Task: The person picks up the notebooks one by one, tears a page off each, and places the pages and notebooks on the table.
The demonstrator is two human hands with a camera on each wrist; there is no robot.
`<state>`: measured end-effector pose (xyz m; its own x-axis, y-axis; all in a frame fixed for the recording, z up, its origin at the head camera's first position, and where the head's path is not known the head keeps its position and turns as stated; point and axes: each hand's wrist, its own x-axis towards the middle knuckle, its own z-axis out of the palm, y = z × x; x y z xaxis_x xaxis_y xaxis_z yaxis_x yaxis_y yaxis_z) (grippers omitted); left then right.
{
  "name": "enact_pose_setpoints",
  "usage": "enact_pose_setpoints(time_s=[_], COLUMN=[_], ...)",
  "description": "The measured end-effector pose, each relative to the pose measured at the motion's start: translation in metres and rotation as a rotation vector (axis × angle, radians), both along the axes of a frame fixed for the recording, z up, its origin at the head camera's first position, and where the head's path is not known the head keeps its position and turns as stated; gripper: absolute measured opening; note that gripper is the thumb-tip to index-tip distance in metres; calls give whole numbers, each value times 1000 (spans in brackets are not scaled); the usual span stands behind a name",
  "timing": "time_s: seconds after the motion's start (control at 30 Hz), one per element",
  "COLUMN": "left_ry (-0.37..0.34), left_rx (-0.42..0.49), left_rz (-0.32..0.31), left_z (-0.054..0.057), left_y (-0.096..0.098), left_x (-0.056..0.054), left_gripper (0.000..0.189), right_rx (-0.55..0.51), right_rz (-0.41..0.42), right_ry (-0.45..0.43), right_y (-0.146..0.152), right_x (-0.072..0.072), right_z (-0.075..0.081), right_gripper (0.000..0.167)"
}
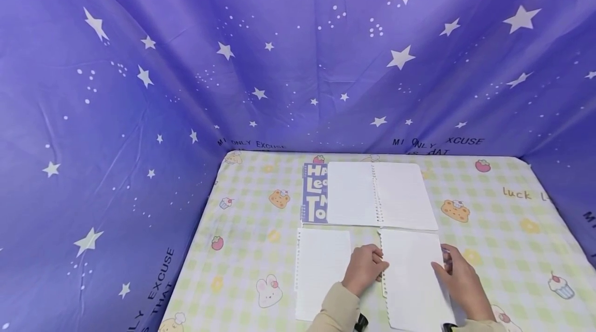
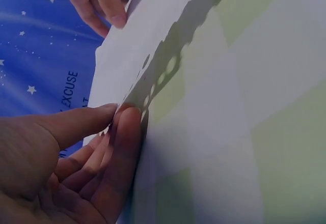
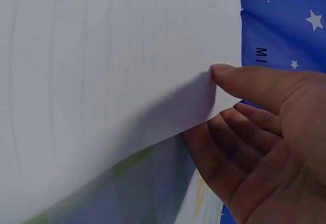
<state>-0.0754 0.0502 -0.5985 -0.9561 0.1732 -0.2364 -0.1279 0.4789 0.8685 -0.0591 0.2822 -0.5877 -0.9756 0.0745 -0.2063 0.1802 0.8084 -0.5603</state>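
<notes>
A loose white sheet of lined paper (image 1: 414, 280) with a torn, punched left edge is held by both hands over the table. My left hand (image 1: 365, 269) pinches that perforated edge between thumb and fingers, seen close in the left wrist view. On the opposite side, my right hand (image 1: 463, 281) grips the sheet's right edge, thumb on top and fingers beneath, as the right wrist view shows. Faint ruled lines run across the paper (image 3: 117, 56) there. Just beyond it lies an open spiral notebook (image 1: 405, 192) with blank-looking pages and a purple, lettered cover part at its left.
Another torn sheet (image 1: 321, 270) lies flat left of my left hand. A green-and-white checked tablecloth (image 1: 247, 239) with cartoon prints covers the table. Purple star-patterned curtains (image 1: 298, 63) hang behind the table and along its sides.
</notes>
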Motion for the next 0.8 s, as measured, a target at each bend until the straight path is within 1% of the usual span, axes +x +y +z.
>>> enact_pose_setpoints(time_s=[0.1,0.3,0.4,0.53,0.67,0.8], left_ry=[-1,2,25,77,122,175], left_rx=[-16,-91,-134,-186,-173,-138], left_rz=[21,35,31,25,27,55], left_z=[1,2,3,3,6,8], left_y=[1,1,0,-4,-10,-17], left_x=[0,-1,-2,-4,-5,-12], left_gripper=[14,15,15,14,15,14], right_rx=[-3,23,28,43,53,37], right_rz=[-2,24,26,31,31,49], right_ry=[-3,83,88,100,143,241], right_y=[0,-1,-1,-1,-2,-8], right_x=[0,3,4,4,4,-1], right_z=[-1,-5,-5,-2,3,7], right_gripper=[56,50,50,49,49,46])
